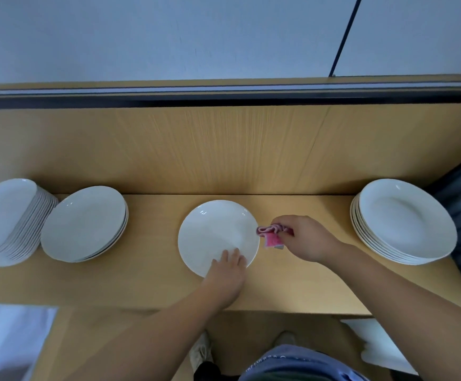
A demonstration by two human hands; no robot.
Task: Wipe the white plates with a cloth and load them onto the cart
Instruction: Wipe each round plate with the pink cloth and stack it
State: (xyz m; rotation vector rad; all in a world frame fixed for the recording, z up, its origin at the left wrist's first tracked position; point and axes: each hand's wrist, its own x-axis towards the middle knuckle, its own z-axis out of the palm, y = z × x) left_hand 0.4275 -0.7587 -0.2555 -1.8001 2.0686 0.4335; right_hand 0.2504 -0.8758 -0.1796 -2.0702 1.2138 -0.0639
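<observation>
- Plate (215,235), white and single, lies flat and face up on the wooden tabletop (152,270), about midway along it. Being round, it has no long axis, and its hollow faces straight up.
- One left hand (225,273) reaches in from below, its fingers fairly straight and laid on the plate's near rim. It is not closed round anything that can be seen, and the thumb is hidden.
- One right hand (309,240) is curled round a pink cloth (271,235), pinching it at the fingertips just beside the plate's right edge. Whether the cloth touches the rim cannot be told.
- The single cloth is bunched, its long axis running left to right, with the folded end pointing at the plate and a brighter pink flap hanging toward the person.
- Three stacks of white plates stand on the same tabletop. A tall leaning stack (4,215) is at the far left, a short stack (83,224) sits just beside it, and another stack (405,218) is at the far right, well apart from the lone plate.
- All the stacked plates are also face up.
</observation>
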